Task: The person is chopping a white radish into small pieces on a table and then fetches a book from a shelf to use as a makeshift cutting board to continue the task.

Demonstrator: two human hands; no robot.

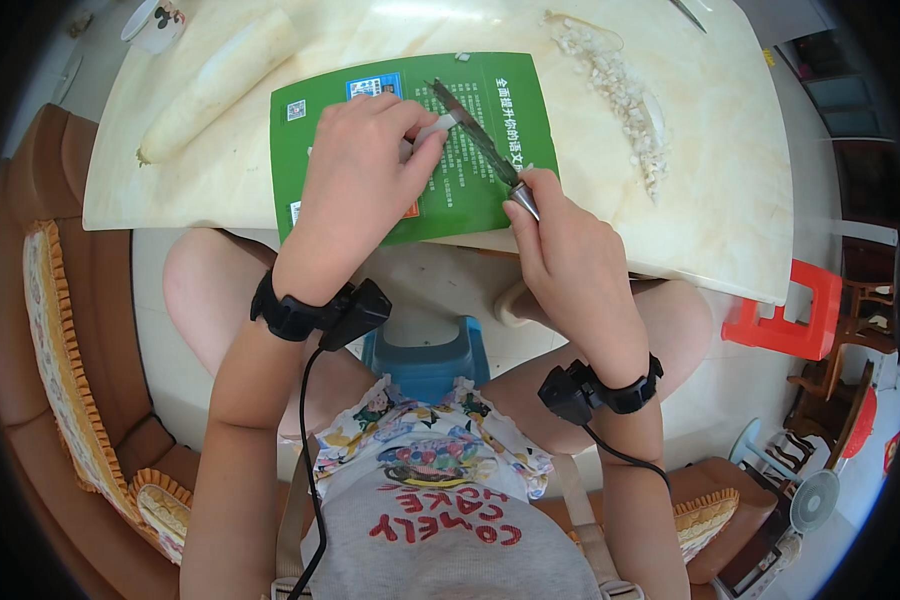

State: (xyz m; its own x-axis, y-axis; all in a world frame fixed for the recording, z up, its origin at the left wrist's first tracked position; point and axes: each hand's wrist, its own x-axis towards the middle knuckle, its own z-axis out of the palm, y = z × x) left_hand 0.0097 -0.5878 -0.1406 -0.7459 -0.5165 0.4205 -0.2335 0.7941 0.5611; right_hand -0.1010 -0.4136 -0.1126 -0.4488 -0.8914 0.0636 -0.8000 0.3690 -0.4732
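Observation:
My left hand pinches a pale white piece of vegetable, perhaps radish, above a green printed book. In my right hand is the metal handle of a small knife; its dark blade points up and left and meets or nearly meets the end of the piece. The book lies on a cream marble-look table. A long whole white radish rests left of the book. To the right lies a band of small chopped white bits with a larger slice among them.
A white cup with a cartoon print stands at the table's far left. A pointed metal tip shows at the far edge. Below are a blue plastic stool and a red plastic stool. A brown sofa is at the left.

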